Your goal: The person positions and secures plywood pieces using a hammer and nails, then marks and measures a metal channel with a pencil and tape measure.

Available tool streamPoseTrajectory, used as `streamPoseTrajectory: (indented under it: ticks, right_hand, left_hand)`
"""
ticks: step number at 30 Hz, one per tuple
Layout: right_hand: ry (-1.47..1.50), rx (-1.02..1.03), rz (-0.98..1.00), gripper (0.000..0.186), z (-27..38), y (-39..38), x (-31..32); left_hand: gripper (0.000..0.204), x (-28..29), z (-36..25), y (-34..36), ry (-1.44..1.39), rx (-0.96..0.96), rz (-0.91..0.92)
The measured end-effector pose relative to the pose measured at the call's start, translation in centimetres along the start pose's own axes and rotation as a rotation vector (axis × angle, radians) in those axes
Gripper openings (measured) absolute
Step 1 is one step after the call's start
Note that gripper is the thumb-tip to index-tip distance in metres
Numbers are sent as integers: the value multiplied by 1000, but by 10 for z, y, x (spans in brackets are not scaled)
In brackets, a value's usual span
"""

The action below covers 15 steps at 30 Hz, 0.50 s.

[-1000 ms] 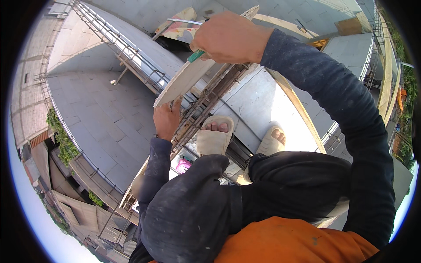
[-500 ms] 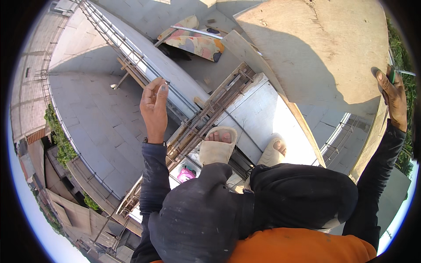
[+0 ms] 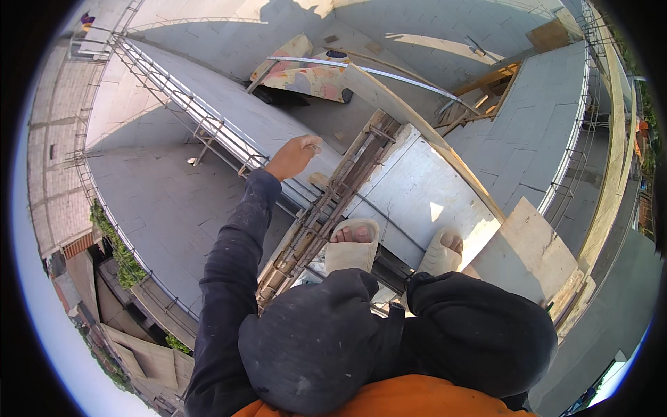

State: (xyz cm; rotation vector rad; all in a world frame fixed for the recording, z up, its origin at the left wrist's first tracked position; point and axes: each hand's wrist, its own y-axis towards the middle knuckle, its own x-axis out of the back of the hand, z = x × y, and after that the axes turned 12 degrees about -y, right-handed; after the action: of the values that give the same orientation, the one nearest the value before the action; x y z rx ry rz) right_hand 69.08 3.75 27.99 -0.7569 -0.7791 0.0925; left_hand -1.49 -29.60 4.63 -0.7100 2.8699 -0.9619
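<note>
My left hand [image 3: 295,158] reaches over the pale wall top at upper centre, in front of the rebar cage [image 3: 201,115]. Its fingers are curled together, slightly blurred, and whatever they may hold is too small to make out. My right hand and forearm are out of view. By my right knee lies a plywood sheet [image 3: 531,243], its lower part hidden behind my leg. A long wooden board [image 3: 445,153] stands on edge beside the white panel [image 3: 424,181] under my feet. Timber and rusty bars [image 3: 333,187] run along the panel's left side.
I crouch in beige slides [image 3: 352,243] high above block-walled rooms. Drops lie left, ahead and right. A patterned sheet [image 3: 306,73] and a long metal bar [image 3: 389,71] lie ahead. A long plank [image 3: 611,160] and more rebar [image 3: 590,111] line the right.
The large plywood sheet my right hand held up at the upper right has gone from there, and that hand has left view. My left hand has moved forward and right.
</note>
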Motion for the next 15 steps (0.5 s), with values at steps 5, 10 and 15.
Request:
streamPoseTrajectory:
  ticks: [5,10,15]
  right_hand:
    - [82,-202,23,22,-68,-5,-18]
    - [67,-309,38,22,-92,-11,-32]
    - [70,-394,86,21,-103,-20,-53]
  left_hand:
    - [34,31,-1,18,374,-78,-87]
    - [38,-3,50,14,676,147,129]
    - [26,-2,84,2,743,165,191]
